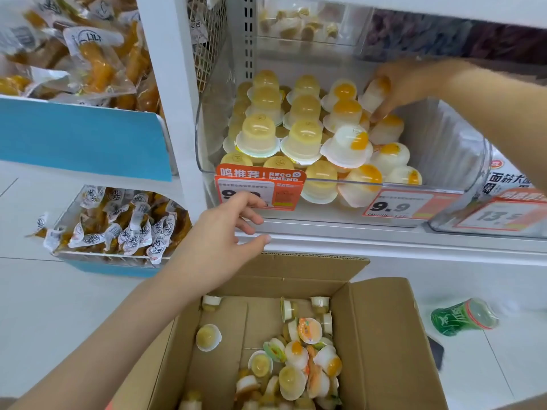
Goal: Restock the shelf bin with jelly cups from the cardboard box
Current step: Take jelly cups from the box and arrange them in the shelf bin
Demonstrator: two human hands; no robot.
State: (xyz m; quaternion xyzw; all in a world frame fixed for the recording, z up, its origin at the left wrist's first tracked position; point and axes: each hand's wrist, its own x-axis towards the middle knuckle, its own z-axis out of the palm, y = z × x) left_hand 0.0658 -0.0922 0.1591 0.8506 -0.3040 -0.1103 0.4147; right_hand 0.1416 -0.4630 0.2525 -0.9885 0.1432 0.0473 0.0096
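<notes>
A clear shelf bin (444,161) holds stacked jelly cups: pale yellow ones (259,134) on the left, white ones with an orange piece (347,146) on the right. My right hand (411,84) reaches in from the right and grips a white jelly cup (373,94) tilted at the back of the right-hand stack. My left hand (228,235) hovers with spread fingers in front of the orange price tag (278,190), holding nothing. Below, the open cardboard box (381,344) holds several loose jelly cups (296,359) on its floor.
The white shelf edge (384,241) runs just above the box. Bins of packaged yellow snacks (88,63) fill the left shelves. A green bottle (461,316) lies on the floor right of the box. Another clear bin (503,208) stands at far right.
</notes>
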